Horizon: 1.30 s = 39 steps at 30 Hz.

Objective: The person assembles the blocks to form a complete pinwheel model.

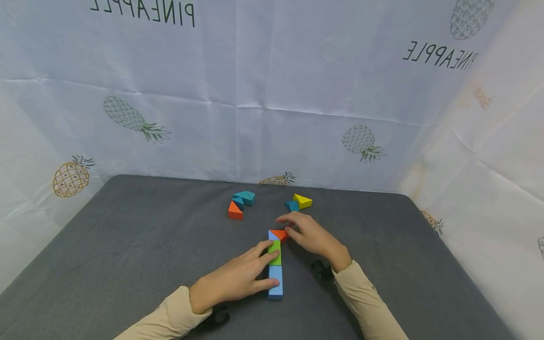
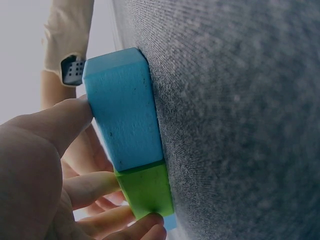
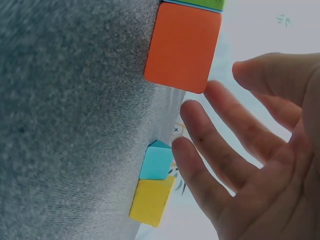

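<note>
Likely light and stiff, the green block, best side-pinched, is touched by the relaxed left hand; beyond it, an orange wedge is maybe brushed by the spread, empty right hand.

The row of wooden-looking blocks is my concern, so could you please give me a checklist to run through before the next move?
1. Light-blue rectangular block meets green rectangular block end to end: ok.
2. Left hand touches both: ok.
3. Right hand grips the orange triangular block at the far end: not ok; its fingers are not closed round it.
4. Orange block fully flush with light-blue triangular block: cannot tell, too small.
5. Yellow triangular block lies apart from these: ok.
</note>
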Tool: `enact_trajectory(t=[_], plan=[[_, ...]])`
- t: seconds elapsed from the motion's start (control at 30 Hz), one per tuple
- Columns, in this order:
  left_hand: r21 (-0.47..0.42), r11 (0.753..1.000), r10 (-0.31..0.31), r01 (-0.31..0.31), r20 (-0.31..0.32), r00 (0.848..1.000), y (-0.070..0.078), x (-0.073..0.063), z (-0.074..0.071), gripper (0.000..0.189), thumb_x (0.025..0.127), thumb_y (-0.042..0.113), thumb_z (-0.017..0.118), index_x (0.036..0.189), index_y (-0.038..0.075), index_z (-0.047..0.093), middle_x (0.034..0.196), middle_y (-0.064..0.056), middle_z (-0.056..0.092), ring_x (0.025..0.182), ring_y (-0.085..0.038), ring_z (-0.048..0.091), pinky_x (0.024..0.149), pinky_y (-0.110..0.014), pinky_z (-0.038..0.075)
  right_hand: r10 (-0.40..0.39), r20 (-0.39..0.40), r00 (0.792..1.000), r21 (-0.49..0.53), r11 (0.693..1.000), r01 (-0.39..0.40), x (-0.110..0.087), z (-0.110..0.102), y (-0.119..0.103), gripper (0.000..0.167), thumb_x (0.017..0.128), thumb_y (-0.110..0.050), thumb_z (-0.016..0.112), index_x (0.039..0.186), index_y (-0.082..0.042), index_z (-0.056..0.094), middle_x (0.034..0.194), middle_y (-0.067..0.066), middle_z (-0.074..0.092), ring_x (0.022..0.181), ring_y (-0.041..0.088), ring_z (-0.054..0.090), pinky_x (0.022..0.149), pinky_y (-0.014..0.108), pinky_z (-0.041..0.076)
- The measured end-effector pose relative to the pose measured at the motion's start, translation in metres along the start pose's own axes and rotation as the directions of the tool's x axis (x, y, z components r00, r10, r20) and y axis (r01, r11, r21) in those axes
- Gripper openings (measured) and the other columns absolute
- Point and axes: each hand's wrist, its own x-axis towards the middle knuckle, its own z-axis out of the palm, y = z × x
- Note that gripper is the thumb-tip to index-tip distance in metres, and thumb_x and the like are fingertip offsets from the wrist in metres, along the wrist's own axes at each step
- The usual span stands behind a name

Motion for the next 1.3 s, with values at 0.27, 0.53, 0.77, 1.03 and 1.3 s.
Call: enact_trajectory(t=[0.27, 0.53, 0.77, 1.03, 1.3], plan=[[0.005, 1.0, -0.007, 0.007, -0.002, 1.0, -0.001, -0.001, 0.0, 0.068, 0.097, 0.052, 0.057, 0.149, 0.01, 0.046, 0.159, -0.01, 0.029, 0.14, -0.025, 0.043, 0.108, -0.046, 0.045, 0.023, -0.088, 0.996, -0.016, 1.0, -0.025, 0.004, 0.002, 0.004, 0.032, 0.099, -0.01, 0.06, 0.13, -0.004, 0.062, 0.13, 0.012, 0.064, 0.113, 0.029, 0.062, 0.097, 0.047, 0.052], [0.006, 1.0, 0.001, -0.001, -0.005, 1.0, 0.0, -0.001, 0.0, 0.067, 0.097, 0.052, 0.056, 0.149, 0.01, 0.046, 0.158, -0.01, 0.03, 0.139, -0.024, 0.044, 0.108, -0.044, 0.045, 0.103, -0.134, 0.986, -0.008, 0.994, -0.105, 0.004, 0.003, 0.015, 0.035, 0.097, -0.014, 0.064, 0.131, -0.006, 0.062, 0.132, 0.013, 0.061, 0.113, 0.031, 0.062, 0.096, 0.05, 0.051], [0.003, 1.0, 0.002, -0.002, -0.011, 1.0, 0.001, -0.001, 0.001, 0.067, 0.097, 0.051, 0.057, 0.149, 0.01, 0.046, 0.159, -0.01, 0.03, 0.14, -0.024, 0.044, 0.108, -0.045, 0.045, 0.121, -0.154, 0.981, 0.0, 0.992, -0.123, 0.008, 0.002, 0.025, 0.036, 0.096, -0.015, 0.066, 0.131, -0.004, 0.062, 0.132, 0.016, 0.061, 0.118, 0.034, 0.06, 0.099, 0.052, 0.05], [-0.007, 1.0, 0.0, 0.0, -0.012, 1.0, 0.0, -0.001, 0.001, 0.067, 0.097, 0.052, 0.056, 0.149, 0.011, 0.045, 0.159, -0.009, 0.029, 0.14, -0.024, 0.044, 0.109, -0.045, 0.045, 0.16, -0.197, 0.967, -0.011, 0.986, -0.165, 0.02, 0.001, 0.032, 0.039, 0.095, -0.014, 0.067, 0.132, -0.003, 0.061, 0.13, 0.017, 0.061, 0.11, 0.033, 0.062, 0.094, 0.05, 0.051], [-0.008, 1.0, 0.002, -0.002, -0.007, 1.0, 0.001, -0.001, 0.0, 0.067, 0.098, 0.052, 0.056, 0.15, 0.011, 0.044, 0.159, -0.01, 0.029, 0.141, -0.024, 0.042, 0.109, -0.045, 0.044, 0.196, -0.206, 0.959, -0.03, 0.978, -0.207, 0.027, 0.0, 0.037, 0.038, 0.095, -0.016, 0.068, 0.131, -0.005, 0.063, 0.131, 0.016, 0.059, 0.109, 0.031, 0.06, 0.091, 0.048, 0.052]])
